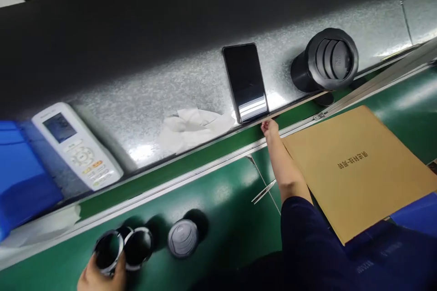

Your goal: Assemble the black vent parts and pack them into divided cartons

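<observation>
At the lower left, my left hand point(102, 277) has its thumb and fingers round the near side of a black ring point(108, 251). A second black ring point(138, 248) stands right beside it on the green surface. A round grey vent piece point(183, 238) lies to their right. My right hand point(269, 127) is stretched forward to the metal shelf's edge, just below a dark phone point(245, 82). Its fingers are curled together, and anything between them is too small to make out.
On the metal shelf point(191, 82) are a white remote point(78, 146), crumpled white paper point(194, 127) and a black round vent point(332, 60). A blue bin point(25, 177) stands left. Tweezers point(263, 192) and a brown cardboard sheet point(362, 173) lie near my right arm.
</observation>
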`<state>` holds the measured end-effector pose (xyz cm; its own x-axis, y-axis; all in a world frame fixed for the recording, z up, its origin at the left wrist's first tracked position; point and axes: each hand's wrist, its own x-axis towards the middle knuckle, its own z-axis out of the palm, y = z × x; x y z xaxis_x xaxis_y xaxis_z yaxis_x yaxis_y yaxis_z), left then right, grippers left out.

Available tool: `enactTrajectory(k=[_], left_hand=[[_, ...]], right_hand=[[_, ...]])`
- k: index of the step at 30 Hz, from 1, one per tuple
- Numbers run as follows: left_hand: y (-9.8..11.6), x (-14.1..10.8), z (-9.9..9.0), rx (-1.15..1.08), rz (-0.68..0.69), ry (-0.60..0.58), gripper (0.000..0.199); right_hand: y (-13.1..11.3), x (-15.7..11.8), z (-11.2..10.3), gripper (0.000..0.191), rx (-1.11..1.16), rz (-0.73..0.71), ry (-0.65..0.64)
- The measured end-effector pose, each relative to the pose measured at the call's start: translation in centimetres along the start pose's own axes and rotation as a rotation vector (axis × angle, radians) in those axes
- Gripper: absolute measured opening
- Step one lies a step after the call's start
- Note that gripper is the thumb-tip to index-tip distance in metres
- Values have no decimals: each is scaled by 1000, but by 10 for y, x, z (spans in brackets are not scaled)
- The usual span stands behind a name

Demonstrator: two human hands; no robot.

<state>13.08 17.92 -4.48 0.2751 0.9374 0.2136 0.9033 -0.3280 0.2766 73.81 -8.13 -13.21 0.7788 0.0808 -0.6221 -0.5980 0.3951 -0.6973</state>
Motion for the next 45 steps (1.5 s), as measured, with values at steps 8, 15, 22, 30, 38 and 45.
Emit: enactTrajectory(k=[8, 15, 22, 30, 38, 45], left_hand=[[110, -43, -1, -1239, -155, -619, 107], [70, -82, -38, -1840, -396, -547, 63], [48, -129, -75, -2069, -587, -585, 62], [24, -162, -86, -2094, -509, -611, 62], [5, -167, -88, -2177, -476, -522, 61], [-31, -175, -58, -2159, -790, -546, 50]], right_hand=[[210, -289, 23, 26, -23, 690, -774], [236, -424, -21, 56, -417, 811, -1620], [204, -418, -2, 39, -738, -1039, -1450], [236, -436, -6, 68, -878, -982, -1553], [243, -456, -8, 70, -836, -812, -1504], [286, -461, -33, 74, -1197, -1249, -1852]])
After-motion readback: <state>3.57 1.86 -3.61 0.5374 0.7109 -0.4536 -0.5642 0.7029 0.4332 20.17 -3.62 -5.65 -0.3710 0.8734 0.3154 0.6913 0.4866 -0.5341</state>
